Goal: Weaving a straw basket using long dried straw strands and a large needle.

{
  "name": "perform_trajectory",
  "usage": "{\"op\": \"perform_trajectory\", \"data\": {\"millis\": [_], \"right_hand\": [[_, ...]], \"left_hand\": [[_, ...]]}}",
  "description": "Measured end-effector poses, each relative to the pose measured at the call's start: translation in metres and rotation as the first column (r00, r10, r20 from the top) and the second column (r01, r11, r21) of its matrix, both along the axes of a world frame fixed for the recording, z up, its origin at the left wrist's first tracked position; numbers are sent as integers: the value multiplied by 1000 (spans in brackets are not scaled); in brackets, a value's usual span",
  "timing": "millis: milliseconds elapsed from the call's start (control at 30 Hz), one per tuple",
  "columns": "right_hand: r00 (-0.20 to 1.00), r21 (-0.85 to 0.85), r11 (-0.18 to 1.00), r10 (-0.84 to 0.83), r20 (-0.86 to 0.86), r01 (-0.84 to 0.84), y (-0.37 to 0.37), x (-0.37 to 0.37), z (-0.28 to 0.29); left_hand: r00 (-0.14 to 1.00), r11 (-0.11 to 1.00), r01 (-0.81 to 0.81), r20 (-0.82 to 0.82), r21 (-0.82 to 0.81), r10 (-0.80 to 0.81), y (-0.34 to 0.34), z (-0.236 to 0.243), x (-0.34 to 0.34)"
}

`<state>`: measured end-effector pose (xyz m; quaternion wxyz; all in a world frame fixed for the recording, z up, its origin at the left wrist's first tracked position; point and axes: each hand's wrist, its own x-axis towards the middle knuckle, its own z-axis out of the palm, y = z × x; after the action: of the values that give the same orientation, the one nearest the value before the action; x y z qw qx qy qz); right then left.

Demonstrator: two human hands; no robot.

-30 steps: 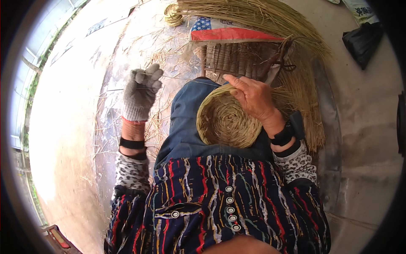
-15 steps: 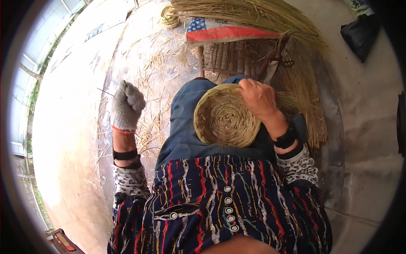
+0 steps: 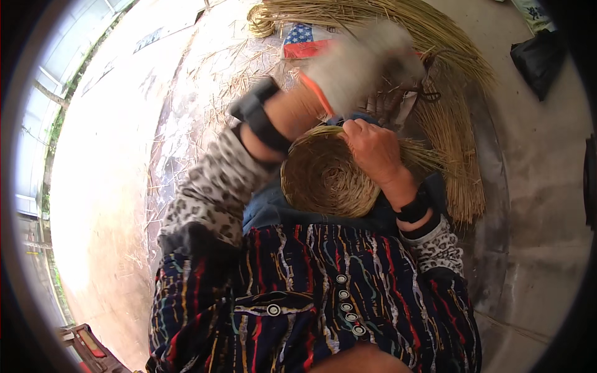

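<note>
My left hand (image 3: 364, 65), in a grey knitted glove with an orange cuff, is raised high over the woven straw basket (image 3: 326, 180), smeared by motion; I cannot make out what it holds. Below it, my bare right hand (image 3: 373, 149) has its fingers closed on the basket's upper right rim. The round, shallow basket rests on my lap, on blue trousers (image 3: 264, 208). Loose straw ends stick out to the right of my right hand.
Long straw bundles (image 3: 454, 174) lie along the right and top, beside a small straw coil (image 3: 261, 22) and a sheet with stars and red (image 3: 301, 50). A black bag (image 3: 535, 65) lies at upper right, a reddish-brown object (image 3: 87, 348) at lower left, straw scraps (image 3: 199, 81) on the floor.
My gloved left hand has swung from the left side up and rightward across the basket. My right hand still grips the rim, having shifted slightly left.
</note>
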<state>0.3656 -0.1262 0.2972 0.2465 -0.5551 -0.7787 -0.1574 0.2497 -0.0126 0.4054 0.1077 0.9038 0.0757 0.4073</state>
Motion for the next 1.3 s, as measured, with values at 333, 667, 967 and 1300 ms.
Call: {"op": "perform_trajectory", "data": {"millis": [333,667,967,1300], "right_hand": [[969,-135,991,-10,-247,-25,0,10,-1],[978,-174,982,-101,-181,70,1,17,-8],[983,-282,955,-130,-129,89,4,18,-7],[982,-311,944,-151,-117,109,3,21,-10]], "left_hand": [[697,437,381,-58,-815,-715,-114,-99,-32],[962,834,-271,-119,-481,244,-94,-49,-112],[786,851,-507,-476,-136,393,-76,-88,-126],[639,860,-510,-660,21,395,-81,-104,-83]]}}
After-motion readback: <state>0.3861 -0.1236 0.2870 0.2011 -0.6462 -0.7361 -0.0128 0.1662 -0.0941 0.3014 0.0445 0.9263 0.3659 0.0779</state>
